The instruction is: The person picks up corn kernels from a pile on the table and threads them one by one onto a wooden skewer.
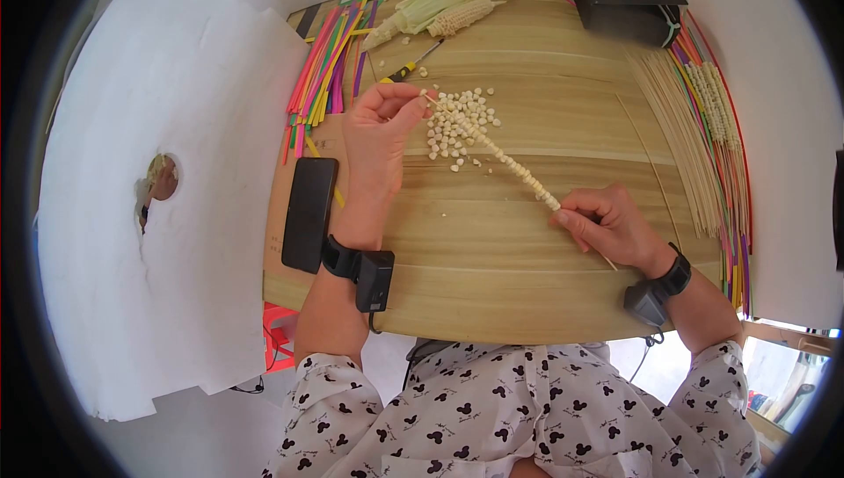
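Observation:
A thin wooden skewer [613, 264], strung with a long row of pale corn kernels [514, 166], slants across the middle of the table. My right hand [607, 223] is closed round its lower part, just below the last kernel, and the bare end sticks out under the fingers. At the upper tip, my left hand [382, 122] pinches thumb and forefinger together on a small pale kernel [424, 92]. Beneath the skewer's upper half lies a loose pile of kernels [470, 113].
A phone [309, 214] lies left, below colourful strips [330, 65]. A screwdriver [411, 63] and corn cobs [462, 17] lie at the back. To the right are bare skewers [677, 126], kernel-strung sticks [714, 105] and a black box [626, 8]. White foam board [211, 241] stands left.

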`<state>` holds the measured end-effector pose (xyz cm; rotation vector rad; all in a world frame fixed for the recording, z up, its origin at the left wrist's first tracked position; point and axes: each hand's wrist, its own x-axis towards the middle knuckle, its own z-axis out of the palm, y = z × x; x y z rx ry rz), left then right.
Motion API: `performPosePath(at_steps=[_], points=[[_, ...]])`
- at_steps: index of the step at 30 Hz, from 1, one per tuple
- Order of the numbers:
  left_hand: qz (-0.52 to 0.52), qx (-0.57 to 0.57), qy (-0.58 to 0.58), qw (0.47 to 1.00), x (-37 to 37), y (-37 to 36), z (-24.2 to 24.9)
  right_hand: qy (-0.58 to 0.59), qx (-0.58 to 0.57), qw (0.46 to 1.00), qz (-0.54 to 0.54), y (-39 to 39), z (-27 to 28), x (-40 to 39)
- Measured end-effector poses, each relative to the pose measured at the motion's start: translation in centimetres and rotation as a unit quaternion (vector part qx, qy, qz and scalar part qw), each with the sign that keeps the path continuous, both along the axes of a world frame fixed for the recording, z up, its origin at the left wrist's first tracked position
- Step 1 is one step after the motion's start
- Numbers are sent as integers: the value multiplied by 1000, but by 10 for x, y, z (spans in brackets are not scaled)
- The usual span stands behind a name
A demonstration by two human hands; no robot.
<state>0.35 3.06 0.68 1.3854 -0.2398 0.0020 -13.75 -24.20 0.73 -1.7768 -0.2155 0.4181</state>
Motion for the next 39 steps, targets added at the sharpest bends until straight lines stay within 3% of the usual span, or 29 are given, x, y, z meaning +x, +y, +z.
performPosePath(at_steps=[39], points=[[21, 78, -57, 995, -7, -5, 3, -15, 2, 1000, 0, 0, -2, 0]])
